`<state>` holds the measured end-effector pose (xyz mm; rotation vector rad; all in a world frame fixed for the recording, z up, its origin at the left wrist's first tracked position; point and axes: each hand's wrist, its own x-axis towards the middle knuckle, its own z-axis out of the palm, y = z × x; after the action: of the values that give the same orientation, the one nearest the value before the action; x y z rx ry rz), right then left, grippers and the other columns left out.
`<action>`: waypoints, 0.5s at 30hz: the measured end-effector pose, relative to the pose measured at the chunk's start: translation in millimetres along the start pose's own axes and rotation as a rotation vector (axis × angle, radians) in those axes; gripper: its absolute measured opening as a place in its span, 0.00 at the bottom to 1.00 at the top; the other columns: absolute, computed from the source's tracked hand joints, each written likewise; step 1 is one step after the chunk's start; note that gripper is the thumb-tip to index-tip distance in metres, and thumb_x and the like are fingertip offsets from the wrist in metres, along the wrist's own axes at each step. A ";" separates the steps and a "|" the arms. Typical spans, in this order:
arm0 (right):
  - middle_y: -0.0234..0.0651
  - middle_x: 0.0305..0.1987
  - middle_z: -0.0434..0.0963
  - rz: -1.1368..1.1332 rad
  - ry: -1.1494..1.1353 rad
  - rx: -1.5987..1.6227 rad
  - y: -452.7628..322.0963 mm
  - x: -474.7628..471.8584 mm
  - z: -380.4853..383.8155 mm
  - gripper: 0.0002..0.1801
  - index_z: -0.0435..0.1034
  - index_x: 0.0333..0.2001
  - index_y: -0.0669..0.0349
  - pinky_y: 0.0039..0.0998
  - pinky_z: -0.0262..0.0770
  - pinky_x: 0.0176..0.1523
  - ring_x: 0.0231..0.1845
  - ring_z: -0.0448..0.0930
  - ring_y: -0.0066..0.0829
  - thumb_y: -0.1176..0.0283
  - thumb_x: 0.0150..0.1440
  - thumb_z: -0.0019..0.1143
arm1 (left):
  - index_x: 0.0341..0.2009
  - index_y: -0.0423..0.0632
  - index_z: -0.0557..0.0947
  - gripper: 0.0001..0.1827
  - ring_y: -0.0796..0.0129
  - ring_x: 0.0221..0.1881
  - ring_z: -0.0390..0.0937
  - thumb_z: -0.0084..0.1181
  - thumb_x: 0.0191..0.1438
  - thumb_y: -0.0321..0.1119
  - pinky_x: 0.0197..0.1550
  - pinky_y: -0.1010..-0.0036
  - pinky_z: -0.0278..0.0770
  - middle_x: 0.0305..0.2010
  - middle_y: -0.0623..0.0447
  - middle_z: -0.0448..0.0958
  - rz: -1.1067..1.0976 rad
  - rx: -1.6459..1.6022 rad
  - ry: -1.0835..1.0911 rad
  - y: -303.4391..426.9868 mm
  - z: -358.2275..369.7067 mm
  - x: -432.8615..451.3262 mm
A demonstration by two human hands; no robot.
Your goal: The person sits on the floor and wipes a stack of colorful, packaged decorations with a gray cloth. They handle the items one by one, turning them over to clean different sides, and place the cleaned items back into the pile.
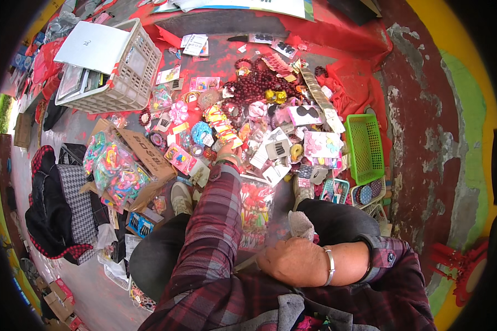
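My left hand (228, 153) reaches into the pile of hair accessories and touches the lower end of a yellow, red and white patterned strip of hair ornaments (223, 124); its fingers are partly hidden. A blue scrunchie (201, 133) and a pink carded pack (179, 159) lie left of it. White cards (259, 155) with a card of dark hair clips (278, 149) lie to its right. My right hand (292, 258) is curled near my lap, a greyish-pink cloth (300, 225) showing by its fingers. Between my legs lies a clear pack of colourful hair ornaments (256, 202).
A white plastic crate (136, 68) stands upper left, above a cardboard box (145, 145) of bagged colourful items. A green plastic basket (365, 149) stands at right. Dark red beads (261, 82) lie at the pile's far side. A black garment (49, 207) lies far left.
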<state>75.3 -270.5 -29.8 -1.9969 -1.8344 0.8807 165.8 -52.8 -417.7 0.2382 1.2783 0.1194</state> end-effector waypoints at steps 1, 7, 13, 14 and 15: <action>0.43 0.23 0.75 -0.008 -0.003 -0.001 -0.6 -0.1 0.1 0.07 0.69 0.26 0.64 0.38 0.74 0.27 0.27 0.79 0.41 0.72 0.46 0.48 | 0.45 0.48 0.75 0.11 0.65 0.42 0.72 0.51 0.57 0.31 0.44 0.68 0.73 0.41 0.51 0.74 0.007 -0.071 -0.065 6.0 1.7 -6.1; 0.43 0.25 0.76 -0.047 -0.012 0.035 6.7 -0.8 10.7 0.08 0.71 0.29 0.63 0.38 0.75 0.31 0.29 0.79 0.42 0.72 0.45 0.50 | 0.35 0.46 0.79 0.10 0.66 0.31 0.74 0.56 0.47 0.35 0.33 0.73 0.74 0.32 0.54 0.75 0.415 0.304 -0.135 63.9 -6.6 -25.6; 0.43 0.31 0.78 0.075 -0.156 -0.038 8.8 7.9 3.2 0.10 0.73 0.33 0.62 0.40 0.76 0.34 0.35 0.80 0.42 0.72 0.45 0.54 | 0.37 0.47 0.77 0.12 0.59 0.41 0.76 0.53 0.45 0.33 0.49 0.58 0.72 0.36 0.50 0.78 0.354 0.306 -0.356 152.5 -5.3 -147.1; 0.41 0.30 0.77 0.121 -0.157 -0.100 8.4 12.4 -0.2 0.14 0.72 0.37 0.59 0.39 0.75 0.33 0.33 0.80 0.41 0.73 0.44 0.53 | 0.38 0.46 0.77 0.13 0.58 0.42 0.76 0.53 0.45 0.32 0.49 0.55 0.72 0.37 0.49 0.78 0.353 0.336 -0.395 167.8 -14.3 -157.4; 0.39 0.29 0.77 0.161 -0.153 -0.163 12.8 18.9 -3.8 0.18 0.72 0.42 0.56 0.38 0.75 0.32 0.31 0.80 0.41 0.74 0.43 0.51 | 0.38 0.45 0.76 0.13 0.56 0.43 0.75 0.53 0.45 0.31 0.50 0.52 0.72 0.38 0.49 0.78 0.360 0.368 -0.430 182.7 -18.0 -181.1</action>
<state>87.8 -253.3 -38.9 -2.2609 -1.9020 0.9822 104.6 86.5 -209.5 0.7695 0.8110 0.1309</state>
